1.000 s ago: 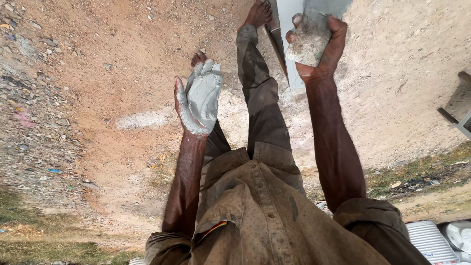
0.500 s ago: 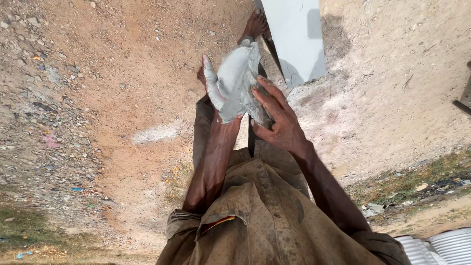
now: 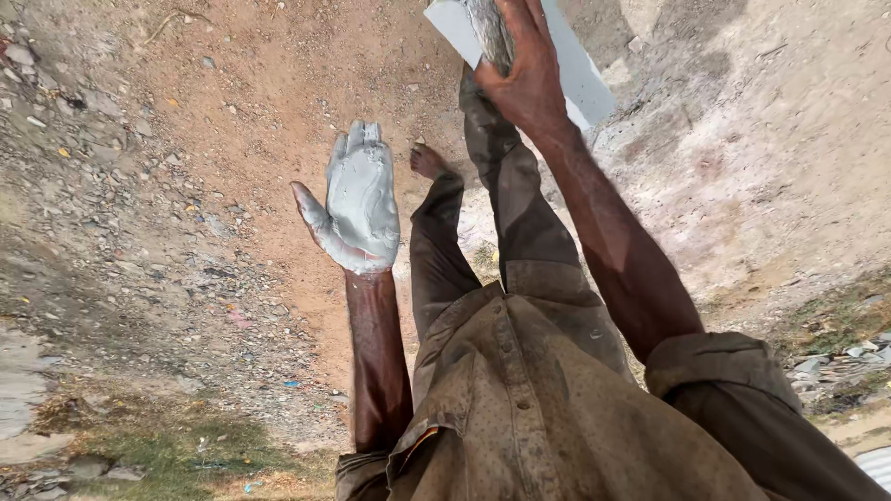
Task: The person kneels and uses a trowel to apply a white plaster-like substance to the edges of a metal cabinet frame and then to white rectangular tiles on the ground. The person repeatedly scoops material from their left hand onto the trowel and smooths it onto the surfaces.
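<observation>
The hands work apart; the left hand point(image 3: 357, 199), mid-frame, is spread flat and coated in grey paste; the right hand point(image 3: 524, 65), at upper centre, clamps a grey lump point(image 3: 489, 32) against the pale slab point(image 3: 580, 70); pressing it evenly should help.

Two hands show: the left hand point(image 3: 357, 199), spread flat with five digits out and coated in one layer of pale grey paste, and the right hand point(image 3: 524, 70), wrapped around one grey lump point(image 3: 489, 32). One flat white board point(image 3: 580, 70) lies behind that lump. Two forearms run up to the hands, each with one rolled sleeve at its base. One olive-brown shirt point(image 3: 548, 417) fills the bottom, with one row of buttons. Two trouser legs point(image 3: 506, 213) stretch away, and one bare foot point(image 3: 427, 160) can be counted; the other is hidden. One patch of grass point(image 3: 176, 455) sits on the dirt ground point(image 3: 186, 139), among stones too many to count.
</observation>
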